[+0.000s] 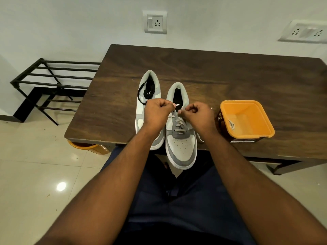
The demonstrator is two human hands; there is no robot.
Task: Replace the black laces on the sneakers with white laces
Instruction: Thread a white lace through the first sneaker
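Hands both pinching white lace ends: left hand and right hand in a tight grip over the near sneaker, laced almost to the top. Just left, the other sneaker has black laces stuffed inside, probably undone next. Right: orange tub on the table.

A dark wooden table stood against the pale wall and carried two grey-and-white sneakers side by side, heels toward the wall. The left sneaker had black laces bundled in its opening, while the right sneaker (already threaded with a white lace) jutted its toe past the near edge. To the right of the sneakers sat an open orange container, near but apart from them, with something pale lying inside.
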